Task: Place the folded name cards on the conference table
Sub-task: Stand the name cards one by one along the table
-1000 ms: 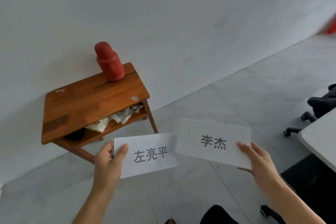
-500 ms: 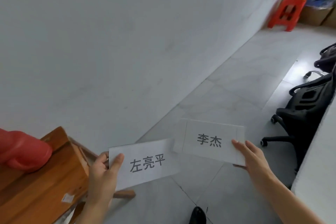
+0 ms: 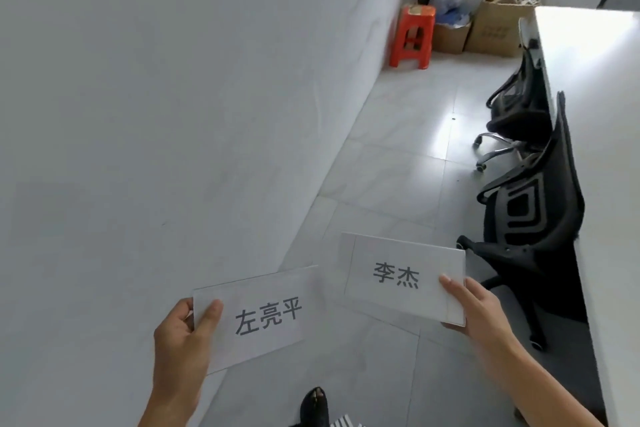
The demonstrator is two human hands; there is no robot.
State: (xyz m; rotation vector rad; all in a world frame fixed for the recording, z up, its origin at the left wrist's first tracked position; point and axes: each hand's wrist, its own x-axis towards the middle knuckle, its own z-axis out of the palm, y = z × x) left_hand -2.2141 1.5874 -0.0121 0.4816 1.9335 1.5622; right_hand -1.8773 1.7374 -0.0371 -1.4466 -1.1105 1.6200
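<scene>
I hold two white folded name cards in front of me above the floor. My left hand grips the left end of the three-character name card. My right hand pinches the right end of the two-character name card, thumb on top. The white conference table runs along the right edge of the view, well to the right of both cards.
Two black office chairs are pushed against the table's near side. A white wall fills the left. At the far corner stand a red plastic stool and cardboard boxes. Grey tiled floor lies between wall and chairs.
The view has swung right: the wooden side table and red bottle have left the frame, and the conference table, chairs, stool and boxes have come in. Both hands still hold their cards.
</scene>
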